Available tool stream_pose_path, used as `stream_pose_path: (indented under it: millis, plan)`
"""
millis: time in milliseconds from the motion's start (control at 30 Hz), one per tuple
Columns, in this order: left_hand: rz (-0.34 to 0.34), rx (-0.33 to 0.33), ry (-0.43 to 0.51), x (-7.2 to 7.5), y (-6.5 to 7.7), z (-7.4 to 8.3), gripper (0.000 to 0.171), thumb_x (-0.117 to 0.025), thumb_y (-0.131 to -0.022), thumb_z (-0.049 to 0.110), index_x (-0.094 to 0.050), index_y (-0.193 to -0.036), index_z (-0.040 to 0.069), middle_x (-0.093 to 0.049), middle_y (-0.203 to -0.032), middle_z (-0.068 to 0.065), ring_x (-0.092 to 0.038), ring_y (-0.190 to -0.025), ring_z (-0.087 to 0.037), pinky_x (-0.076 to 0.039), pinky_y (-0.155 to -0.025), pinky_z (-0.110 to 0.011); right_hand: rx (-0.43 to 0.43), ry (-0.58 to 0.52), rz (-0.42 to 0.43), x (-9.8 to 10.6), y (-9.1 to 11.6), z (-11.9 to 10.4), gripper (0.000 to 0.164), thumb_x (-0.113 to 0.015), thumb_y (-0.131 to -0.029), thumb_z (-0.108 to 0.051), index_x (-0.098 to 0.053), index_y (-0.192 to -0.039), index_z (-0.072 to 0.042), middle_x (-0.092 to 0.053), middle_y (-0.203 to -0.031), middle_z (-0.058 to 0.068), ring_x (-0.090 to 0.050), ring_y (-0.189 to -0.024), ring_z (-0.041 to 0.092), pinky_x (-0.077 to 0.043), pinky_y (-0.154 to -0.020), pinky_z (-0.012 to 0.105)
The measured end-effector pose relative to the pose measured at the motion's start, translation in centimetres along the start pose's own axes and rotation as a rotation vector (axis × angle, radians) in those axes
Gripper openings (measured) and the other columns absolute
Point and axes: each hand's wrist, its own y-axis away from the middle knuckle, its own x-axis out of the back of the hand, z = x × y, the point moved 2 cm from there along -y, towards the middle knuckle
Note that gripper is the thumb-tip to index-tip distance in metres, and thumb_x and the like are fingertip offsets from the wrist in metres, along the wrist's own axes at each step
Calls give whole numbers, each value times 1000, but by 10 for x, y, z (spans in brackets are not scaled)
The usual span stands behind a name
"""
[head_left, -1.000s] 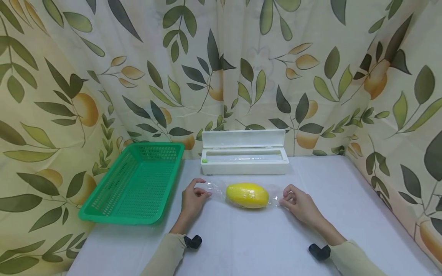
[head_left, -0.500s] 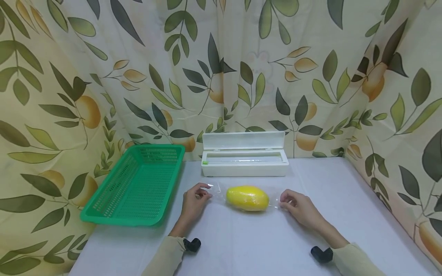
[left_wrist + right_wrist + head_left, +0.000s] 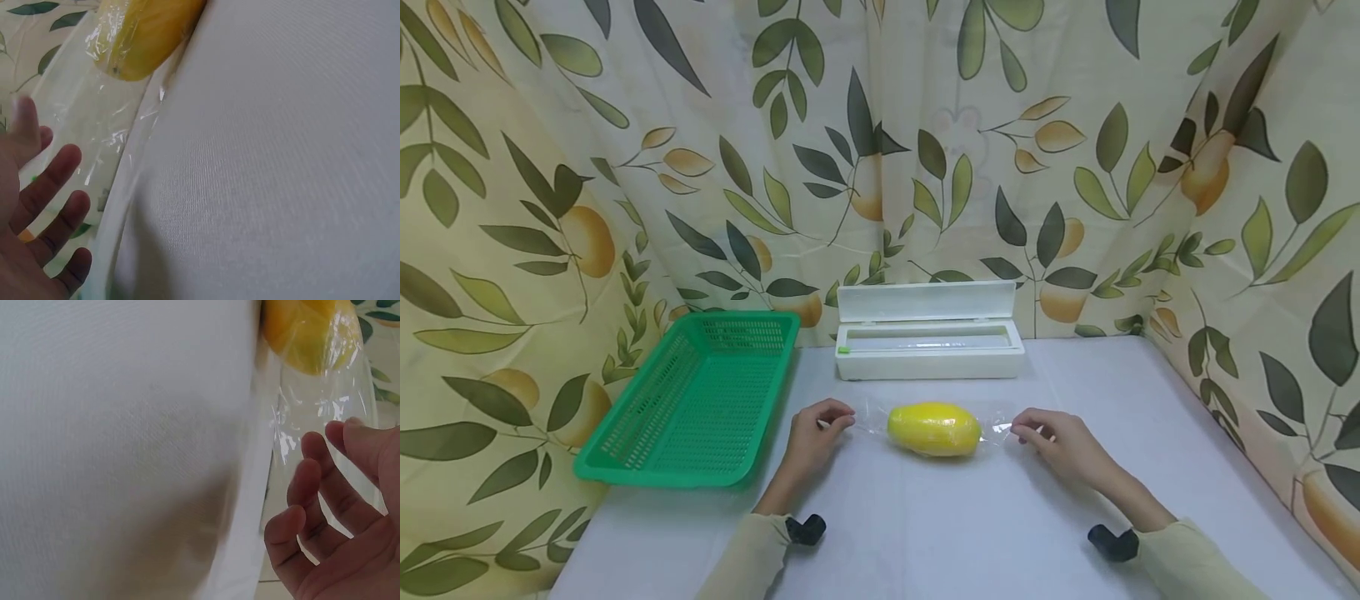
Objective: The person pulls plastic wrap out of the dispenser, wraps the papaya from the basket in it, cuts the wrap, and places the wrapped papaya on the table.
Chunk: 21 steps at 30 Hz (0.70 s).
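The head view, with clock directions read from the yellow fruit (image 3: 934, 430), has a green basket (image 3: 711, 400) out at 9 o'clock, its right rim slanting from 7 to 1 and leaving only a narrow strip of white tablecloth (image 3: 925, 533) before the left hand (image 3: 815, 433). That hand, nearer at 9 o'clock, pinches one end of the clear film (image 3: 871, 415) between thumb and forefinger, its other fingers spread apart in the left wrist view. Midway between the hands is the fruit, wrapped in the film, its long axis nearly along 9 to 3, one rounded end towards each hand. A white box (image 3: 930, 365), lid raised, bounds 12 o'clock. At 3, the right hand (image 3: 1060, 446) pinches the film's other end, remaining fingers loosely bent. Beyond it, broad cloth reaches the table's slanting right edge; more lies towards 6, between the forearms.
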Motion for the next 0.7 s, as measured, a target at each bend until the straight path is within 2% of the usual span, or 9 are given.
stream_pose_path:
  millis: [167, 267, 367, 567, 700]
  plan:
    - [36, 28, -48, 0, 3, 0, 27, -84, -87, 17, -73, -112, 14, -73, -105, -4, -64, -87, -19, -52, -75, -32, 29, 54, 73, 9, 0, -9, 11, -72, -97, -15, -74, -107, -12, -67, -84, -4, -52, -71, 12, -44, -60, 24]
    - [76, 13, -73, 0, 6, 7, 42, -87, -84, 20, -69, -121, 15, -69, -113, -12, -64, -91, -25, -54, -79, -38, 74, 53, 123, 14, -2, -17, 12, -76, -93, -11, -74, -105, -12, -62, -81, -5, -51, -69, 12, -45, -59, 24]
    - [89, -19, -84, -1, 8, 18, 48, -89, -82, 22, -67, -124, 16, -66, -117, -15, -62, -93, -28, -53, -80, -43, 131, 49, 146, 17, -6, -27, 13, -78, -91, -9, -74, -103, -12, -62, -83, -6, -53, -70, 11, -46, -59, 23]
    - [92, -117, -85, -5, 12, 38, 48, -90, -81, 25, -68, -123, 14, -64, -120, -13, -60, -93, -29, -51, -78, -49, 232, 56, 125, 15, -18, -43, 14, -80, -89, -9, -75, -101, -14, -69, -94, -5, -56, -75, 8, -51, -63, 24]
    - [95, -158, -72, -10, 15, 51, 46, -90, -81, 25, -68, -121, 15, -67, -110, -7, -63, -89, -29, -53, -75, -50, 275, 52, 78, 15, -28, -52, 16, -79, -90, -9, -74, -104, -14, -71, -100, -4, -59, -80, 9, -54, -67, 31]
